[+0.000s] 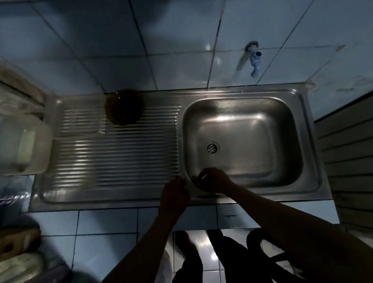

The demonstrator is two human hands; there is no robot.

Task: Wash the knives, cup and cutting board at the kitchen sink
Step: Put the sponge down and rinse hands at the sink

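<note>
Right, both hands hover at the sink's (300, 97) near rim — left hand (175, 196) with fingers curled, holding nothing I can make out, right hand (212, 181) seemingly pinching something small and pale, too dim to name. No knives, cup or board in view — the basin is bare, tap (255, 61) dry. A dark bowl (124, 107) sits on the drainer. Best bet: open the tap first, fetch items one at a time
</note>
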